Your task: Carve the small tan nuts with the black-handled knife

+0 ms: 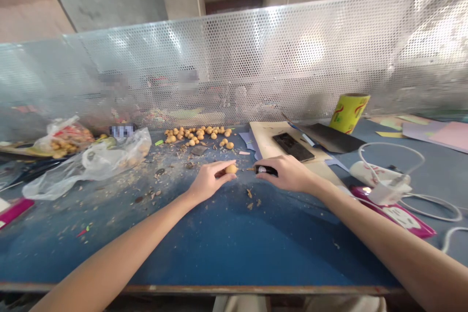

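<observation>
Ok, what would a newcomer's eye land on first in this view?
Front and centre, the left hand holds a small round tan ball up to the small black-handled knife in the right hand. Just beyond, a heap of similar balls lies on the blue workbench, and a bright yellow roll stands far right.

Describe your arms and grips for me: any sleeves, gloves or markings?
The left forearm and right forearm are bare, with no sleeves, watches or bands showing. The left grip and right grip are ungloved bare hands, with no cables or markings visible.
</observation>
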`<state>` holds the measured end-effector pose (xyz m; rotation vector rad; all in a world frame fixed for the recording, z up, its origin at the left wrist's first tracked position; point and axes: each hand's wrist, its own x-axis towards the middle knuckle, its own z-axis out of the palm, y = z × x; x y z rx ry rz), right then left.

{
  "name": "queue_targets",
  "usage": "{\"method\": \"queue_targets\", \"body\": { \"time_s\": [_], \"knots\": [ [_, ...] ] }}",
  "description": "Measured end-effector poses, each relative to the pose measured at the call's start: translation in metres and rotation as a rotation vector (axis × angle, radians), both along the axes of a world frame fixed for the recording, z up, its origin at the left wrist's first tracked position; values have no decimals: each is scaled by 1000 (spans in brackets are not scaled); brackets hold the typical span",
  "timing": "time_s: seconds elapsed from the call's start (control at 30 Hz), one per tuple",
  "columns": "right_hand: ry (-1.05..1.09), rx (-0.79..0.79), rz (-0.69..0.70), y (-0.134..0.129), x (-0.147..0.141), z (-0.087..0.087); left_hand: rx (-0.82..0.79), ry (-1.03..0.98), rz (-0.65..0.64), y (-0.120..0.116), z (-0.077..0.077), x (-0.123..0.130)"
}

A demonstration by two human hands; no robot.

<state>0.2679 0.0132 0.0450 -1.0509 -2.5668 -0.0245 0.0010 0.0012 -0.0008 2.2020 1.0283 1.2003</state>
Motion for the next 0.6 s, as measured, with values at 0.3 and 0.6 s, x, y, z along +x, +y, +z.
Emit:
{"method": "queue_targets", "body": {
  "time_s": [0.3,0.6],
  "knots": [
    [-5,3,10,0,1,0,-12,15,-2,-1,1,-1],
    [1,0,45,-1,1,1,2,-15,-17,-2,3,-1]
  ]
}}
